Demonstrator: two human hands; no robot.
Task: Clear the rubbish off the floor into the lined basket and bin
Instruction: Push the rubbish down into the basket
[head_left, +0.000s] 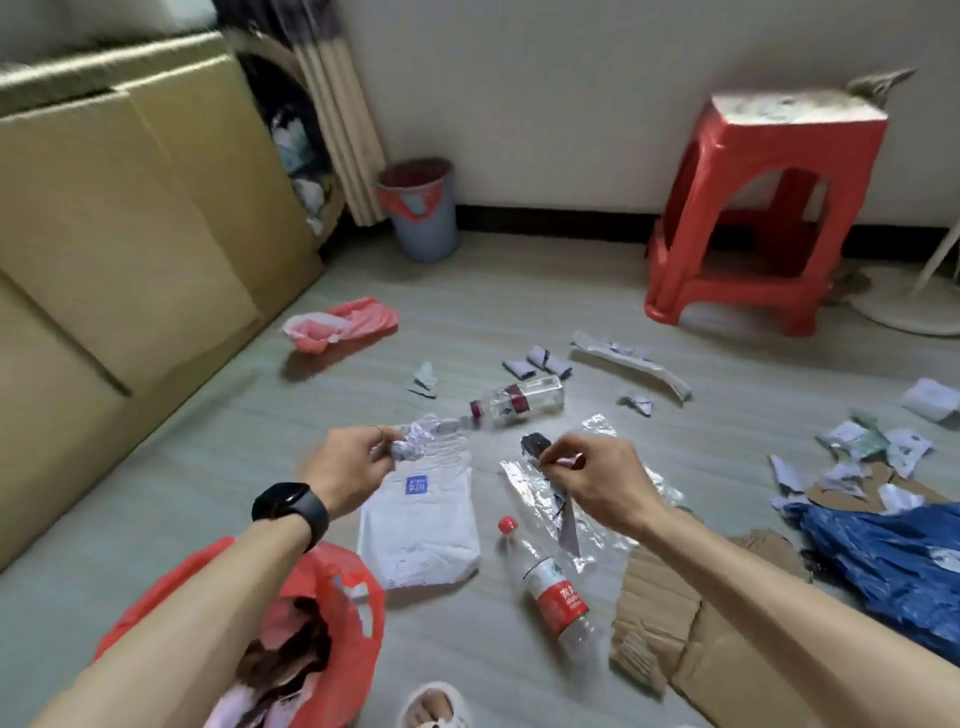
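Note:
My left hand (358, 462) grips a crumpled ball of paper (415, 441) above a white mailer bag (421, 525). My right hand (597, 478) pinches a small dark scrap (535, 446) with a strip hanging down, over a clear plastic wrapper (535, 488). A basket lined with a red bag (332, 613) stands below my left forearm, holding several scraps. A blue-grey bin with a red liner (423, 213) stands by the far wall. Two bottles lie on the floor: a clear glass one (519, 400) and a plastic one with a red label (556, 587).
Large cardboard boxes (130, 234) fill the left side. A red plastic stool (753, 208) stands at the back right. Torn paper (878, 452), cardboard (691, 623), a blue plastic bag (893, 566) and a pink bag (343, 325) litter the floor. A slippered foot (436, 706) shows at the bottom.

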